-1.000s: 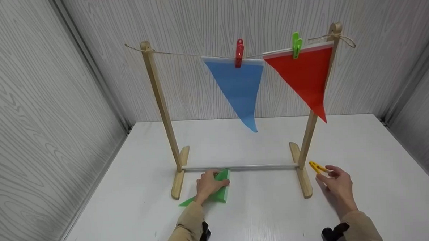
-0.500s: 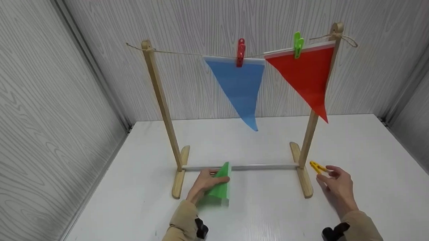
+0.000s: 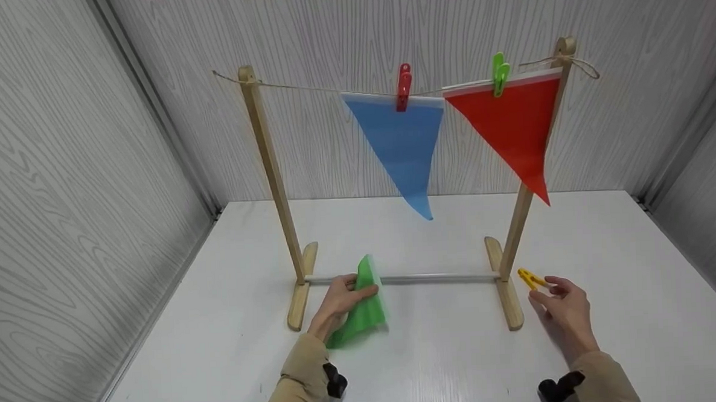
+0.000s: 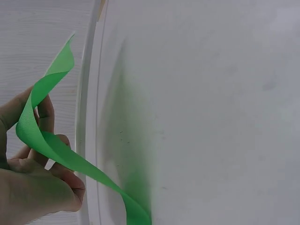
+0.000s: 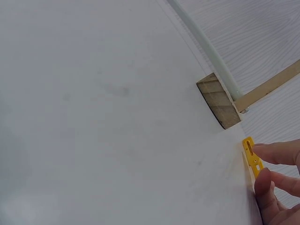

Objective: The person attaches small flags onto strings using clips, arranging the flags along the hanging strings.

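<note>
My left hand [image 3: 345,298] pinches a green triangular flag [image 3: 366,314] by its wide edge and holds it tilted up off the white table, just in front of the rack's bottom rod. In the left wrist view the green flag [image 4: 49,143] curls over my fingers [image 4: 44,110]. My right hand [image 3: 549,292] lies on the table right of the rack's right foot. Its thumb and forefinger pinch the end of a yellow clothespin [image 3: 529,278]. The right wrist view shows the yellow clothespin [image 5: 252,157] flat on the table between two fingertips [image 5: 274,152].
A wooden rack [image 3: 270,168] stands mid-table with a string across its top. A blue flag [image 3: 401,145] hangs under a red clip [image 3: 402,87]; a red flag [image 3: 512,128] hangs under a green clip [image 3: 498,73]. Grey walls enclose the white table [image 3: 438,366].
My left hand has raised the green flag from flat on the table to tilted upright, its tip now trailing down. My right hand has stayed at the yellow clothespin.
</note>
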Motion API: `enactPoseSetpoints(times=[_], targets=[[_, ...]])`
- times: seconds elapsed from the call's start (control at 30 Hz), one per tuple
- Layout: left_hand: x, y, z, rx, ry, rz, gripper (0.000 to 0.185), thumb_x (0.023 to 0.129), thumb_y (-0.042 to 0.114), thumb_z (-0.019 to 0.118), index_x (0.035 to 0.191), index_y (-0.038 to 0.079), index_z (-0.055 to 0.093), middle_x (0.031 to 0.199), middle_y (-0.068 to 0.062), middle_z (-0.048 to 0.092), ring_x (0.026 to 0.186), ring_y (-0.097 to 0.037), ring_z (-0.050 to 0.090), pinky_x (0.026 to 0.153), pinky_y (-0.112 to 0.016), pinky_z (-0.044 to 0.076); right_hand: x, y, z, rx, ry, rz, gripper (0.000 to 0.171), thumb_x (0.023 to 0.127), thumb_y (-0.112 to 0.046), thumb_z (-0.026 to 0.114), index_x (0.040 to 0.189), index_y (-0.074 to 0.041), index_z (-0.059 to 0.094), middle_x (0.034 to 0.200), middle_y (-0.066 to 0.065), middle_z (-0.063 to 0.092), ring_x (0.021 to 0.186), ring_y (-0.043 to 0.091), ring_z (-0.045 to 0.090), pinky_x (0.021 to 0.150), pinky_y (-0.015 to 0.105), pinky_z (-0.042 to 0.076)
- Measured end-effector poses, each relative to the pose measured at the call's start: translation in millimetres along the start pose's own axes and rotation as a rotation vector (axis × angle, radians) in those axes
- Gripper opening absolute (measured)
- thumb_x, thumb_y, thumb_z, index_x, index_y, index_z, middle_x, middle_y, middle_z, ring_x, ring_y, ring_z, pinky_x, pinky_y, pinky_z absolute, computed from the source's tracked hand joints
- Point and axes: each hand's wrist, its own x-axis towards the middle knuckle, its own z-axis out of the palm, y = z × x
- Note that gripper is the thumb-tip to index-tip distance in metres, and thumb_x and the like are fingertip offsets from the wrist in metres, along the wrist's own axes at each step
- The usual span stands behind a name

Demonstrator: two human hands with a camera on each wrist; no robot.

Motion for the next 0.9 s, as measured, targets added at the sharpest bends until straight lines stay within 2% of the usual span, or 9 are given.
enactPoseSetpoints(times=[0.27,0.5,0.77,0.9], targets=[[0.7,-3.7,0.0,-0.074,0.016,0.050,0.052,0.094,0.026,0.071,0.135,-0.004,0.057,0.118,-0.016,0.071,0.096,-0.014,0.066,0.087,-0.028,0.054,1.8,1.5,-1.5,-0.033,-0.007,-0.058,0.059,0.094,-0.018,0.068,0.142,0.008,0.045,0.123,0.025,0.047,0.066,0.009,0.053,0.056,0.018,0.051],[1.0,-3.3,1.0,-0.085,0.086,0.059,0.046,0.093,0.028,0.073,0.126,-0.002,0.064,0.113,-0.013,0.072,0.096,-0.015,0.066,0.086,-0.028,0.053,2.5,0.0,-1.7,-0.047,0.003,-0.045,0.058,0.094,-0.018,0.068,0.141,0.008,0.046,0.122,0.024,0.048,0.067,0.009,0.052,0.055,0.018,0.050],[0.4,-3.5,0.4,-0.131,0.111,0.071,0.042,0.095,0.028,0.070,0.121,-0.004,0.065,0.110,-0.013,0.072,0.094,-0.014,0.067,0.086,-0.028,0.054,3.3,-2.6,-2.0,-0.059,-0.001,-0.015,0.057,0.094,-0.019,0.067,0.140,0.009,0.046,0.124,0.025,0.049,0.071,0.012,0.051,0.055,0.020,0.048],[-3.3,0.4,-0.1,-0.151,0.126,0.069,0.039,0.095,0.028,0.069,0.117,-0.004,0.065,0.108,-0.012,0.072,0.094,-0.015,0.066,0.087,-0.030,0.054,3.7,-5.2,-1.9,-0.091,-0.002,-0.014,0.058,0.095,-0.020,0.066,0.140,0.010,0.046,0.127,0.028,0.048,0.082,0.019,0.051,0.057,0.020,0.047]])
